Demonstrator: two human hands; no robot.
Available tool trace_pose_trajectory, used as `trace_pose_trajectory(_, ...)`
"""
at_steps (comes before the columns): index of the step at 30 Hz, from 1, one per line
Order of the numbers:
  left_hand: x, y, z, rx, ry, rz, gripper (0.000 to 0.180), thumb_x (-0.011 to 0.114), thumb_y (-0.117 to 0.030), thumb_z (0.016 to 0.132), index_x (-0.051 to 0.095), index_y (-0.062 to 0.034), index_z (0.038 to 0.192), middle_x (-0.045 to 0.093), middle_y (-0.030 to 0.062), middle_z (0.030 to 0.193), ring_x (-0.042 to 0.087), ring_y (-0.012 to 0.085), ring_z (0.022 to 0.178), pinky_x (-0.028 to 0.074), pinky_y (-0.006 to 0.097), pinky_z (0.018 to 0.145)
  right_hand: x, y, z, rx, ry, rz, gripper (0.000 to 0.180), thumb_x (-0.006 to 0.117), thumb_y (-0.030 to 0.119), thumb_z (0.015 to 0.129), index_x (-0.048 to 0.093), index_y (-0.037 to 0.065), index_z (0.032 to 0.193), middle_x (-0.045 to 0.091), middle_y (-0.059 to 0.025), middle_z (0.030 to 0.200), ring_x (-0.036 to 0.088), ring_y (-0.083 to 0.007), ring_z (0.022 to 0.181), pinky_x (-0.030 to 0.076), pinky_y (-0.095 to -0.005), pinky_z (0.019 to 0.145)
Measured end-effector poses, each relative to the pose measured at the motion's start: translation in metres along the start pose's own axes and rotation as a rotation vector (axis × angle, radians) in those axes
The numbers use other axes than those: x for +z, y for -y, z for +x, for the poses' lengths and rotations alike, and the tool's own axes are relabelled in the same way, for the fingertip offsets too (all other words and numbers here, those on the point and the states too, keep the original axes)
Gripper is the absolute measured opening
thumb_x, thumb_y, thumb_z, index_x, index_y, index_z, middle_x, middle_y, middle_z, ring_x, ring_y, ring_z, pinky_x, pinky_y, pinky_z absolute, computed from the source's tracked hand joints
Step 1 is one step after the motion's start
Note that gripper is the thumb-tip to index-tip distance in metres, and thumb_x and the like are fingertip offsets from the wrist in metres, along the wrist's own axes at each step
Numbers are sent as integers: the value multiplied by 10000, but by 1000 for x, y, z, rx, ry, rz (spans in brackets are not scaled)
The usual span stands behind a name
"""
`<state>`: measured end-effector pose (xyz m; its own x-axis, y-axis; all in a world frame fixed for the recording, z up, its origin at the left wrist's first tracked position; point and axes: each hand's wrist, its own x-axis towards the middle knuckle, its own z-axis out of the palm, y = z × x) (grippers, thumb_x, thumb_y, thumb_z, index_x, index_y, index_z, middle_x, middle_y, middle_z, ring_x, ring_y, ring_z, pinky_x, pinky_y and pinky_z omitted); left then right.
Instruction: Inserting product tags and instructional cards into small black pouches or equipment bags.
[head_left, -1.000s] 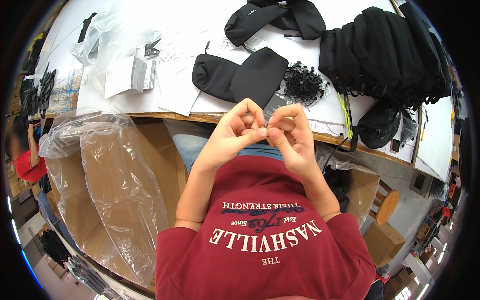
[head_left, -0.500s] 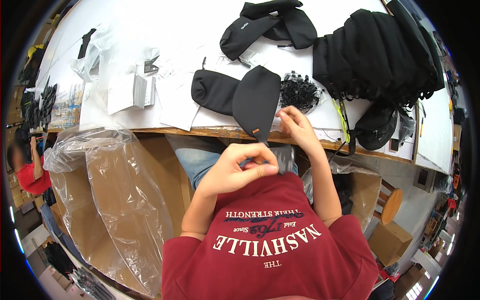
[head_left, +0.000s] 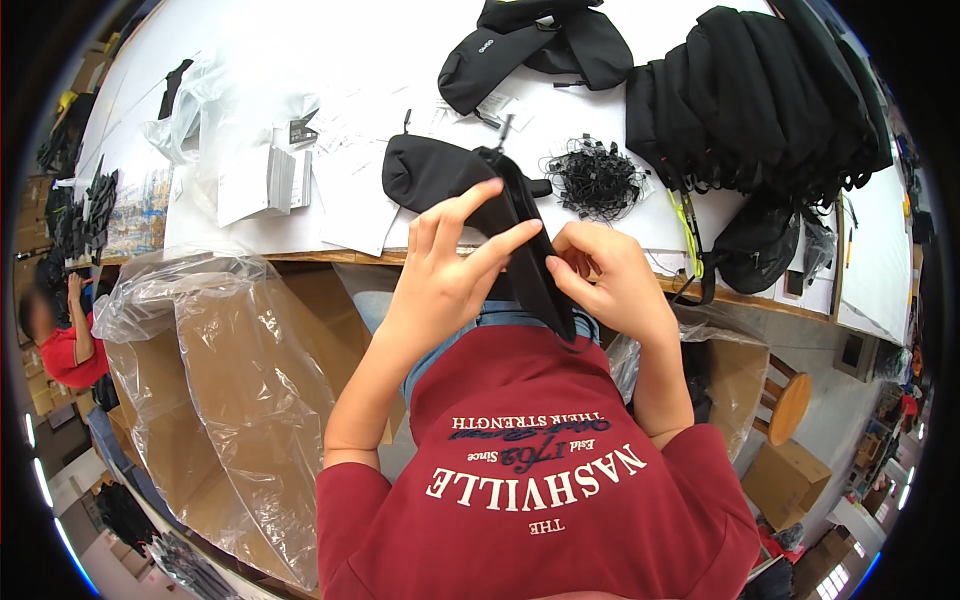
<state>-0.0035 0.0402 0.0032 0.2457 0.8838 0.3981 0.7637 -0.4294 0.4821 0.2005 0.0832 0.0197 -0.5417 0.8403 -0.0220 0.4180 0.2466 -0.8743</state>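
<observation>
A small black fabric bag (head_left: pixel 538 280) stands on edge between my hands, at the table edge above my lap. Its narrow side with what looks like a zipper faces up. My left hand (head_left: pixel 430 270) grips it from the left, fingers spread along the side. At the right edge, my right hand (head_left: pixel 618 285) pinches the bag with curled fingers. Just behind lies another black bag (head_left: pixel 425 178), partly covered by the held one. Beyond my right hand sits a heap of small black loops or cords (head_left: pixel 597 182).
Several black bags are stacked (head_left: pixel 745 105) at the far right; more black bags (head_left: pixel 535 55) lie at the back. White cards (head_left: pixel 268 185) stand on the left of the table (head_left: pixel 345 240). Below, a plastic-lined cardboard box (head_left: pixel 225 370) is at left. A person (head_left: pixel 68 345) is far left.
The bag has turned from lying face up to standing on edge. My left hand has moved up and forward onto it, and my right hand has come in against its right side.
</observation>
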Motion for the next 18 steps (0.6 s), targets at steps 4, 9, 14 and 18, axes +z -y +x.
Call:
trace_pose_trajectory(4, 13, 10, -17, 84, -248, 95, 360, 720, -68, 654, 693, -218, 981, 531, 4, 1188, 470, 197, 1046, 345, 331, 856, -4, 12, -5, -39, -20, 6, 108, 633, 74, 803, 551, 5, 789, 513, -64, 649, 515, -144, 551, 410, -275, 518)
trace_pose_trajectory(9, 10, 11, -16, 193, -177, 94, 251, 727, -94, 600, 612, -144, 817, 611, -13, 1026, 540, 186, 975, 363, 334, 874, -6, 16, -8, -30, -28, -11, 108, 630, 80, 800, 550, 9, 786, 527, -80, 650, 551, -162, 562, 447, -287, 531)
trace_pose_trajectory(14, 11, 7, -11, 255, -42, 17, 315, 725, -99, 591, 617, -104, 887, 598, 7, 955, 572, 185, 897, 399, 368, 871, -2, 11, -9, -68, -63, -20, 99, 631, 68, 792, 551, 10, 782, 520, -80, 642, 540, -196, 571, 441, -311, 543)
trace_pose_trajectory(18, 11, 6, -11, 240, 11, 46, 353, 728, -96, 591, 623, -100, 927, 560, 17, 906, 561, 203, 891, 397, 371, 866, 6, 9, -10, -193, -108, -65, 68, 628, 36, 798, 567, 7, 794, 504, -68, 658, 504, -171, 550, 397, -280, 497)
